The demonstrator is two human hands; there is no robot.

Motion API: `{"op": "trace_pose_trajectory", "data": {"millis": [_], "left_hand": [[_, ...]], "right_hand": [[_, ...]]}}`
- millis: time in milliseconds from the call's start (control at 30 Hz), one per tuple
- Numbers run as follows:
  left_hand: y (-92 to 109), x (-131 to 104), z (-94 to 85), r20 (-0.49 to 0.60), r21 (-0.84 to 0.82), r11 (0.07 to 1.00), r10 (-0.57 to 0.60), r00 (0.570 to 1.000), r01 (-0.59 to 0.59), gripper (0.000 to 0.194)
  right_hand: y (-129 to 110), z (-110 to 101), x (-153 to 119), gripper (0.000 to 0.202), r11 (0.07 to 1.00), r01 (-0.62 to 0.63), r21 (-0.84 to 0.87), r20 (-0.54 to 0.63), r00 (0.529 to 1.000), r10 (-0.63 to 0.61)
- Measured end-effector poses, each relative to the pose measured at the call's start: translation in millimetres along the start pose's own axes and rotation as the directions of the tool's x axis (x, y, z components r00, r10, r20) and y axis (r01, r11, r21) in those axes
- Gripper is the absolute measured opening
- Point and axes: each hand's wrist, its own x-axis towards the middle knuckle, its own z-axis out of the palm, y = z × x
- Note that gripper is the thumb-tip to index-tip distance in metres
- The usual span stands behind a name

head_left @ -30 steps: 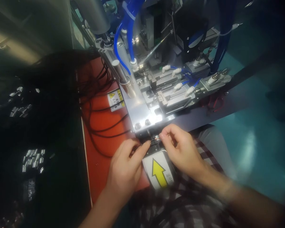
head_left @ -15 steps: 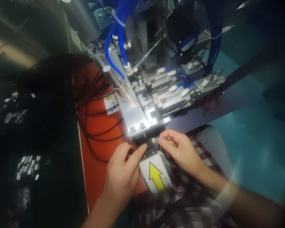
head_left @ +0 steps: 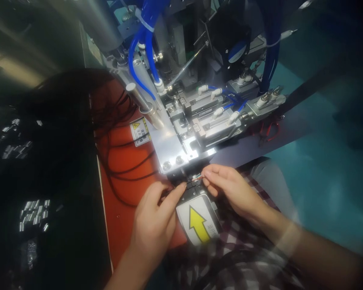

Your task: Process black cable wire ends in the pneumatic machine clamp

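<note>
Between my hands runs a thin cable whose fine coloured wires (head_left: 196,177) lie bare, just in front of the machine's metal plate (head_left: 169,151). My left hand (head_left: 159,211) is closed on the dark cable, thumb and forefinger pressed at the point where the coloured wires come out. With thumb and forefinger pinched, my right hand (head_left: 226,185) grips the wire ends; its other fingers curl below. Under the wires sits a small black fixture (head_left: 190,191). A white label with a yellow arrow (head_left: 198,221) lies nearer to me.
Black cables (head_left: 121,175) cross the orange surface (head_left: 117,217) on the left. Several small shiny metal pieces (head_left: 34,213) lie on the dark surface beyond it. Pneumatic cylinders (head_left: 218,125) with blue tubes (head_left: 153,60) stand ahead. Red-handled scissors or pliers (head_left: 272,131) rest at the right.
The fingers of my right hand have shifted slightly on the wires, the lower ones now more visible. My left hand stays nearly in place. The whole view has moved a little.
</note>
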Motion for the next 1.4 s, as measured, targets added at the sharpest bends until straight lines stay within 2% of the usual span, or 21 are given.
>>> {"op": "trace_pose_trajectory", "data": {"millis": [133,267,367,433,467,500,567,600,667,833,933,1000,1067,1133,1167,1200,1267,1333,1400], "left_hand": [[0.6,-0.2,0.4,0.003,-0.025,1.0,-0.007,1.0,0.007,0.039],[-0.3,-0.9,1.1,-0.001,-0.031,1.0,-0.005,1.0,0.005,0.037],[-1.1,-1.6,1.0,0.005,-0.027,1.0,-0.007,1.0,0.007,0.038],[-1.3,-1.6,0.8,0.003,-0.029,1.0,-0.007,1.0,0.007,0.038],[-1.3,-1.3,0.8,0.004,-0.029,1.0,-0.008,1.0,0.008,0.037],[-1.2,-0.9,0.8,0.006,-0.027,1.0,-0.008,1.0,0.008,0.037],[-0.9,-0.1,1.0,0.009,-0.021,1.0,-0.005,1.0,0.005,0.035],[-0.8,0.3,1.1,0.01,-0.018,1.0,-0.003,1.0,0.003,0.034],[-1.0,0.4,1.4,0.009,-0.013,1.0,-0.001,1.0,0.001,0.033],[-1.9,-1.2,1.8,0.017,-0.013,1.0,-0.003,1.0,0.003,0.032],[-1.6,-1.3,1.5,0.023,-0.011,1.0,-0.004,1.0,0.004,0.032],[-1.2,-0.8,1.3,0.028,-0.015,1.0,-0.007,1.0,0.008,0.031],[-0.8,-0.3,1.1,0.026,-0.021,1.0,-0.008,1.0,0.009,0.031],[-0.7,-0.3,1.2,0.02,-0.02,1.0,-0.006,1.0,0.006,0.031],[-0.8,-0.3,1.3,0.019,-0.018,1.0,-0.006,1.0,0.006,0.031],[-0.9,-0.4,1.3,0.02,-0.018,1.0,-0.007,1.0,0.007,0.031],[-1.1,-0.6,1.4,0.017,-0.021,1.0,-0.007,1.0,0.008,0.031],[-1.2,-0.5,1.4,0.015,-0.028,1.0,-0.006,1.0,0.006,0.031],[-1.2,-0.2,1.3,0.01,-0.035,0.999,-0.002,1.0,0.002,0.03]], "right_hand": [[-2.1,3.2,-1.4,0.029,0.989,0.083,-0.12,-0.047,0.995,-0.089],[-2.4,10.8,-4.7,0.018,0.959,0.148,-0.243,-0.097,0.98,-0.176],[0.6,14.5,-6.5,0.012,0.862,0.281,-0.423,-0.108,0.928,-0.356],[2.0,14.6,-6.5,0.012,0.792,0.324,-0.518,-0.112,0.892,-0.438],[2.1,13.6,-5.9,0.013,0.806,0.304,-0.508,-0.113,0.904,-0.412],[1.9,12.0,-5.1,0.015,0.852,0.258,-0.456,-0.102,0.936,-0.338],[0.8,7.5,-3.0,0.023,0.952,0.114,-0.286,-0.045,0.99,-0.132],[0.1,5.0,-2.1,0.026,0.976,0.055,-0.209,-0.015,0.998,-0.06],[-1.2,1.4,-1.3,0.028,0.99,0.033,-0.138,-0.016,0.999,-0.035],[-3.0,3.9,-4.0,0.026,0.969,0.1,-0.227,-0.059,0.991,-0.116],[0.4,7.5,-5.1,0.017,0.943,0.147,-0.3,-0.075,0.981,-0.177],[4.7,9.0,-5.8,0.013,0.887,0.235,-0.399,-0.082,0.954,-0.289],[8.2,10.1,-7.0,0.011,0.781,0.337,-0.526,-0.077,0.895,-0.439],[8.9,10.4,-7.9,0.01,0.724,0.368,-0.583,-0.081,0.861,-0.502],[7.9,10.0,-7.9,0.01,0.757,0.343,-0.557,-0.096,0.878,-0.469],[6.2,9.2,-7.5,0.011,0.823,0.29,-0.488,-0.108,0.916,-0.387],[1.5,6.4,-5.4,0.016,0.954,0.119,-0.274,-0.057,0.989,-0.139],[-2.7,3.1,-2.7,0.024,0.996,-0.022,-0.091,0.041,0.999,0.026],[-4.8,1.2,-0.9,0.027,1.0,-0.02,-0.014,0.038,0.999,0.02]]}}
